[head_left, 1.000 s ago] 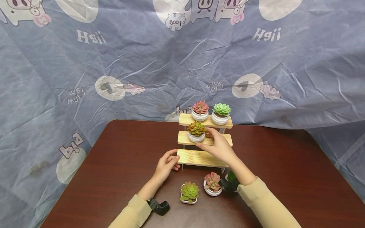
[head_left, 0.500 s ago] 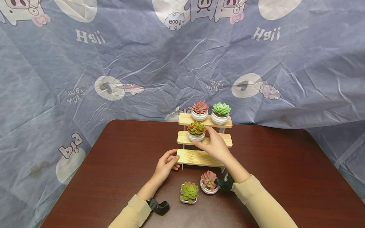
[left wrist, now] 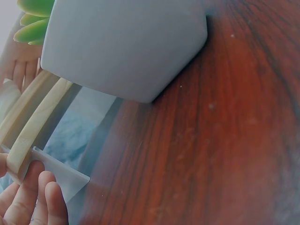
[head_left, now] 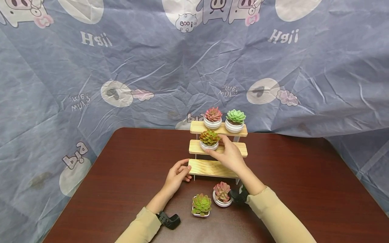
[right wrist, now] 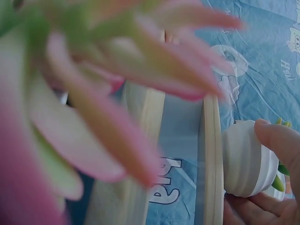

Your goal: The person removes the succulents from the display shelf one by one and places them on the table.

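Observation:
A three-tier wooden shelf stand (head_left: pixel 212 168) is on the table. My left hand (head_left: pixel 178 173) pinches the left end of its lowest board; in the left wrist view the fingers (left wrist: pixel 33 192) lie below the board, near a clear leg. On the middle board, left of centre, is a potted succulent (head_left: pixel 209 138) with olive-brown leaves and a ribbed white pot (right wrist: pixel 243 159). My right hand (head_left: pixel 228 156) holds that pot from the right, thumb in front and fingers behind. The top board carries a red potted succulent (head_left: pixel 213 118) and a mint-green potted succulent (head_left: pixel 235 120).
In front of the stand are a green succulent in a square white pot (head_left: pixel 201 205) and a pink succulent (head_left: pixel 222 194) close to the right wrist camera (head_left: pixel 239 195). Another pot is mostly hidden behind that wrist. A printed blue cloth (head_left: pixel 170 67) hangs behind the table.
My right hand has shifted slightly left at the olive-brown succulent's pot. The pink succulent on the table has moved a little left and back, beside the right wrist. My left hand stays put.

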`<move>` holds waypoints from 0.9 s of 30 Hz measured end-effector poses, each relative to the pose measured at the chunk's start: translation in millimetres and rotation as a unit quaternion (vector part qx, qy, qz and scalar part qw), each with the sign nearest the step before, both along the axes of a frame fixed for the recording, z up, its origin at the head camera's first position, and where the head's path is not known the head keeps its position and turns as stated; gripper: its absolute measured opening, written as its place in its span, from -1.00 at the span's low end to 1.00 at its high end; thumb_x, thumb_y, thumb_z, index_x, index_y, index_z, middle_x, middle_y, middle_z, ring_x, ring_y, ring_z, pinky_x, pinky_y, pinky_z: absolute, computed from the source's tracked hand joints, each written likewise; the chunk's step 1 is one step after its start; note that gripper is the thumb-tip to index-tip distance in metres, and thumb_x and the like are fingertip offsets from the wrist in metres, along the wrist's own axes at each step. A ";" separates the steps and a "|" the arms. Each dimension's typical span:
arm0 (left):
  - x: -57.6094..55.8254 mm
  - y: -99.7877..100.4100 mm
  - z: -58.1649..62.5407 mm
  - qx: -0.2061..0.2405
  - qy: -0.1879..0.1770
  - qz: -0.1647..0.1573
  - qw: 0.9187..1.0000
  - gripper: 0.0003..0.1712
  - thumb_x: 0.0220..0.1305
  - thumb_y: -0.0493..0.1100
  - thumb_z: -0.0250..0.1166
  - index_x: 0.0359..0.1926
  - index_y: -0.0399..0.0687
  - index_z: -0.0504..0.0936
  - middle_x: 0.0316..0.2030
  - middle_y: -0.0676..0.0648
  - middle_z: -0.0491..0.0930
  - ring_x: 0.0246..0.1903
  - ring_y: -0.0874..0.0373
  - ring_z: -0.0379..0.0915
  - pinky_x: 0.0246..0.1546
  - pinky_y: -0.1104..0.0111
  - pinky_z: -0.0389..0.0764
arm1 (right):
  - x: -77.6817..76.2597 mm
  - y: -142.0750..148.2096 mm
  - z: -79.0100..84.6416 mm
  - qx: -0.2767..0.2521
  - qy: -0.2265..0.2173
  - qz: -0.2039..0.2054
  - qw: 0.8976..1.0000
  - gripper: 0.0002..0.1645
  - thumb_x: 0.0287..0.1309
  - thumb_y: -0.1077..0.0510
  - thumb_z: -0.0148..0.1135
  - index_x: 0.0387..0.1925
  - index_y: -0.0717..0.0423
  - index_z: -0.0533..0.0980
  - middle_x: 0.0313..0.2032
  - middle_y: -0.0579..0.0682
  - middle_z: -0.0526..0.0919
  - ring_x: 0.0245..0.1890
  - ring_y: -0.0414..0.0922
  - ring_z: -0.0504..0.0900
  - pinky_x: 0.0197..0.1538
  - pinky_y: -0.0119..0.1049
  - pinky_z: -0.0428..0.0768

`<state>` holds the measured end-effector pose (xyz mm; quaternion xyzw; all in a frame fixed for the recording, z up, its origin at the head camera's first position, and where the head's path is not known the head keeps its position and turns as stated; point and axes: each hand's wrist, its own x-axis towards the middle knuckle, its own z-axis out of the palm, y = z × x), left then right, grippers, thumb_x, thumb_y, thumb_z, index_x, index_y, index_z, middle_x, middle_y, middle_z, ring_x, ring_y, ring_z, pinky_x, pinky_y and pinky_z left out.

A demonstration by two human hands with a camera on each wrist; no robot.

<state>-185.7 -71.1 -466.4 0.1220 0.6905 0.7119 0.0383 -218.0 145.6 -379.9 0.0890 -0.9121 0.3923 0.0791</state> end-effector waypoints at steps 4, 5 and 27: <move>0.1 0.0 -0.4 0.001 0.000 -0.001 1.000 -0.55 0.36 -0.28 0.12 0.22 -0.34 0.35 -0.33 -0.16 0.61 -0.43 -0.11 0.54 -0.38 0.25 0.64 | 1.0 -0.2 0.8 0.011 0.013 -0.009 1.000 -0.12 -0.08 -0.17 0.43 0.21 0.14 0.33 0.04 0.18 0.53 0.04 0.10 0.50 0.06 0.02 0.44; 0.0 0.0 -0.5 0.001 0.001 -0.001 1.000 -0.55 0.36 -0.28 0.12 0.22 -0.34 0.35 -0.33 -0.15 0.61 -0.43 -0.11 0.54 -0.38 0.26 0.64 | 1.2 -0.1 1.2 0.017 0.017 -0.010 1.000 -0.12 -0.08 -0.17 0.43 0.21 0.16 0.34 0.03 0.17 0.54 0.02 0.09 0.51 0.04 0.02 0.45; -0.1 -0.4 -1.5 0.000 0.005 -0.002 1.000 -0.55 0.37 -0.27 0.11 0.23 -0.33 0.34 -0.34 -0.13 0.60 -0.40 -0.21 0.52 -0.37 0.22 0.64 | 15.4 13.7 12.4 0.024 -0.039 -0.032 0.998 -0.10 -0.18 -0.18 0.46 0.13 0.24 0.41 -0.11 0.16 0.63 -0.08 0.03 0.59 -0.07 -0.06 0.54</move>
